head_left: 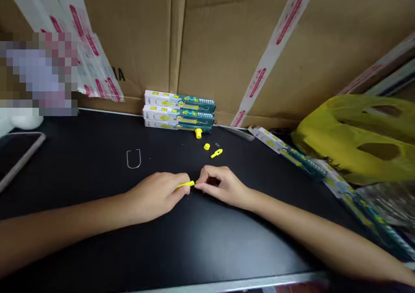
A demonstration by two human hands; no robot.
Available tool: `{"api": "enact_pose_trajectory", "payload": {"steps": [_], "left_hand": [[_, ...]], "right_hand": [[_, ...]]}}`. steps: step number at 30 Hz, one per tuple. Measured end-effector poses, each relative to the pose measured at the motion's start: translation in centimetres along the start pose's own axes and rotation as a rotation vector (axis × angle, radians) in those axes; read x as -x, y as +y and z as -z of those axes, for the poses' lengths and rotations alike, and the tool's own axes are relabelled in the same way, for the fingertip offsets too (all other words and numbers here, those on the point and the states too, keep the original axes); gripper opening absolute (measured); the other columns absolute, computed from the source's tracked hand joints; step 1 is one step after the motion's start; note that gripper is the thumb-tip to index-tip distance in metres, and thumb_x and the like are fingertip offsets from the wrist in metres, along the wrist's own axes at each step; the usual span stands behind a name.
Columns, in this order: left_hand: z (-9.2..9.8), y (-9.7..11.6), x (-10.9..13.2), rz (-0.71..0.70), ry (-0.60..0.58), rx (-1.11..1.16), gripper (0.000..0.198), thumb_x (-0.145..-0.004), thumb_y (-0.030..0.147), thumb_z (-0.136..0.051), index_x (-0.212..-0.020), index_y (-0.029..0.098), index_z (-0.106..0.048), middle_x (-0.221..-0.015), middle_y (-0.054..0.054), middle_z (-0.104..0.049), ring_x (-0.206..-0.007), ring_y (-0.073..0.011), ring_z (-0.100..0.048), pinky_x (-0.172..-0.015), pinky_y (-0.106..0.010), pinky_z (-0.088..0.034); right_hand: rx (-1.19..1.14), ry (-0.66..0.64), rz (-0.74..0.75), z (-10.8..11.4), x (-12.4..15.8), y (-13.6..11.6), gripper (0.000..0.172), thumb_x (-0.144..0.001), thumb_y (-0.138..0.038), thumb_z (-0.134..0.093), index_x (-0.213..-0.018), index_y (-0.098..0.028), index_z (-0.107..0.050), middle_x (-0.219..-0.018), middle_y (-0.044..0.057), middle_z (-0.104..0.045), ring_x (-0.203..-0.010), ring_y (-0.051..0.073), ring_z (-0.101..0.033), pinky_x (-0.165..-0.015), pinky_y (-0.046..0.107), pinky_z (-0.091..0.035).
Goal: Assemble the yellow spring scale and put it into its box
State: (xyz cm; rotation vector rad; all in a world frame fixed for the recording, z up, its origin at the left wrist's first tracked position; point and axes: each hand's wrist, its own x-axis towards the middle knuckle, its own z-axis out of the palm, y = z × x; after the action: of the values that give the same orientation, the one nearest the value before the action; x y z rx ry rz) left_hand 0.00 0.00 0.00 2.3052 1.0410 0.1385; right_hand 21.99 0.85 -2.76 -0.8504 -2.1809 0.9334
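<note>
My left hand (pixel 162 194) is closed around a small yellow plastic piece (pixel 186 184), whose end sticks out past the thumb and index finger. Thumb and index finger of my right hand (pixel 223 186) pinch together right beside that end; whatever they hold is too small to make out. Farther back on the black table lie a yellow flanged cap (pixel 198 133), a smaller yellow cap (pixel 206 146), a small coil spring (pixel 217 145) and a flat yellow part with a hole (pixel 216 153). A bent U-shaped metal wire (pixel 133 159) rests to the left of these.
Printed boxes (pixel 179 111) are stacked against a cardboard wall (pixel 210 46). More such boxes (pixel 292 154) lie along the right, beside a yellow plastic bag (pixel 356 133). A phone (pixel 21 154) is at the left. The black table's (pixel 227 258) pale front edge runs along the bottom.
</note>
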Motion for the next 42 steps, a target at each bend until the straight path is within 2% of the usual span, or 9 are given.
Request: {"api": "enact_pose_trajectory", "payload": {"steps": [4, 7, 13, 18, 26, 35, 42], "left_hand": [[0.10, 0.30, -0.05, 0.017, 0.038, 0.019, 0.026, -0.099, 0.033, -0.031, -0.085, 0.021, -0.051, -0.079, 0.000, -0.058, -0.077, -0.0186, -0.058, -0.070, -0.030, -0.036], [0.11, 0.38, 0.03, 0.040, 0.053, 0.045, 0.025, -0.100, 0.035, -0.028, -0.091, 0.022, -0.047, -0.077, 0.001, -0.056, -0.074, -0.0186, -0.057, -0.067, -0.030, -0.036], [0.03, 0.39, 0.11, 0.048, 0.049, 0.031, 0.021, -0.099, 0.033, -0.029, -0.087, 0.023, -0.043, -0.076, 0.001, -0.054, -0.072, -0.0191, -0.057, -0.066, -0.030, -0.034], [0.07, 0.47, 0.08, 0.083, 0.065, 0.052, 0.016, -0.099, 0.035, -0.030, -0.096, 0.023, -0.042, -0.076, 0.002, -0.054, -0.070, -0.0191, -0.057, -0.064, -0.029, -0.034], [-0.52, 0.27, -0.10, 0.085, 0.044, -0.064, 0.015, -0.098, 0.033, -0.029, -0.088, 0.023, -0.035, -0.077, -0.001, -0.057, -0.070, -0.0222, -0.060, -0.062, -0.030, -0.034], [-0.41, 0.46, -0.02, 0.046, 0.023, -0.139, 0.016, -0.097, 0.030, -0.030, -0.082, 0.025, -0.032, -0.070, 0.001, -0.053, -0.065, -0.0224, -0.058, -0.056, -0.030, -0.028], [-0.62, 0.23, -0.16, 0.030, 0.055, -0.164, 0.016, -0.097, 0.028, -0.031, -0.082, 0.024, -0.032, -0.069, 0.001, -0.053, -0.065, -0.0220, -0.059, -0.055, -0.030, -0.027]], "right_hand": [[0.046, -0.021, 0.038, 0.12, 0.25, 0.05, 0.014, -0.090, -0.025, -0.061, -0.079, -0.016, -0.060, -0.069, -0.001, -0.062, -0.057, 0.007, -0.052, -0.053, 0.018, -0.041], [0.051, 0.029, 0.047, 0.10, 0.28, 0.08, 0.014, -0.089, -0.024, -0.062, -0.078, -0.016, -0.060, -0.070, 0.000, -0.063, -0.056, 0.008, -0.053, -0.052, 0.019, -0.041], [-0.007, 0.087, -0.038, -0.02, 0.17, -0.06, 0.021, -0.086, -0.029, -0.066, -0.072, -0.017, -0.057, -0.064, -0.001, -0.059, -0.052, 0.008, -0.050, -0.048, 0.020, -0.039], [-0.028, 0.064, -0.065, -0.09, 0.08, -0.15, 0.021, -0.087, -0.031, -0.065, -0.074, -0.016, -0.057, -0.064, -0.001, -0.059, -0.052, 0.008, -0.050, -0.048, 0.020, -0.039], [-0.063, 0.059, -0.087, -0.08, 0.09, -0.22, 0.019, -0.086, -0.030, -0.066, -0.075, -0.016, -0.059, -0.065, -0.001, -0.059, -0.055, 0.009, -0.050, -0.050, 0.020, -0.039], [-0.065, 0.060, -0.109, -0.11, 0.09, -0.39, 0.019, -0.085, -0.029, -0.066, -0.074, -0.016, -0.058, -0.067, 0.000, -0.059, -0.056, 0.009, -0.049, -0.050, 0.020, -0.038], [-0.019, 0.121, -0.081, -0.68, 0.18, -0.40, 0.019, -0.086, -0.029, -0.066, -0.075, -0.016, -0.057, -0.065, -0.001, -0.059, -0.055, 0.009, -0.049, -0.051, 0.020, -0.038]]}}
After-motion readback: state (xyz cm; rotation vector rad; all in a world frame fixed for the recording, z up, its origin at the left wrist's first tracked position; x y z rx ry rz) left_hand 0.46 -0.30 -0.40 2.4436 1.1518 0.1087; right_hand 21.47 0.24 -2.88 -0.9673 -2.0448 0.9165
